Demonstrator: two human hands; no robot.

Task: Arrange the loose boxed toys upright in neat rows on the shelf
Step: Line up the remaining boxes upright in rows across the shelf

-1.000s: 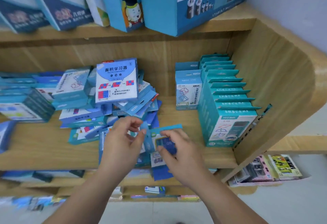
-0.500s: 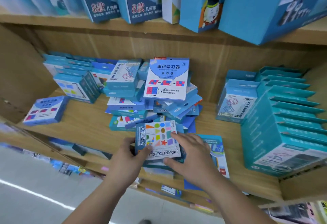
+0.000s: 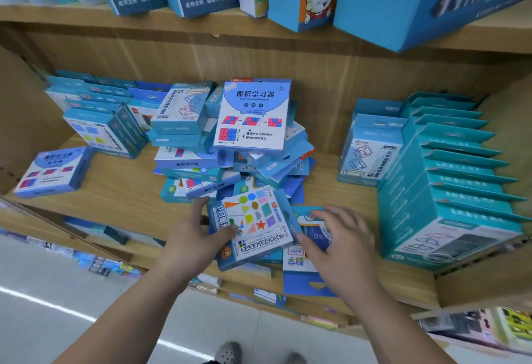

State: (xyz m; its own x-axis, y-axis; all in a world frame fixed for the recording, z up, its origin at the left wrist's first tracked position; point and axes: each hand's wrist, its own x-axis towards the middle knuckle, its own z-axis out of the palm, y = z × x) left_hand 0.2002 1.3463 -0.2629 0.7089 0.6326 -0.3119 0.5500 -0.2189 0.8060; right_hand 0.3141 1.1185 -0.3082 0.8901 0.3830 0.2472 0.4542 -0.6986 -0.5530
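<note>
The shapes box (image 3: 253, 219) is now held in the left hand's (image 3: 191, 234) grip alone, flat at the shelf (image 3: 115, 199) front; the right hand (image 3: 339, 245), grip released, is shifted onto a blue pack (image 3: 315, 229); uprighting is not yet begun.

We look into a light wooden shelving unit. Its shelf (image 3: 121, 191) runs the width of the view. A grained back panel (image 3: 316, 75) closes it behind, and a side panel (image 3: 23, 122) closes it on the left. An upper board (image 3: 72, 15) crosses the top. Below the unit we see a pale grey floor (image 3: 43, 335), smooth and evenly lit, with a white line (image 3: 57, 307) running across it at a slant.
</note>
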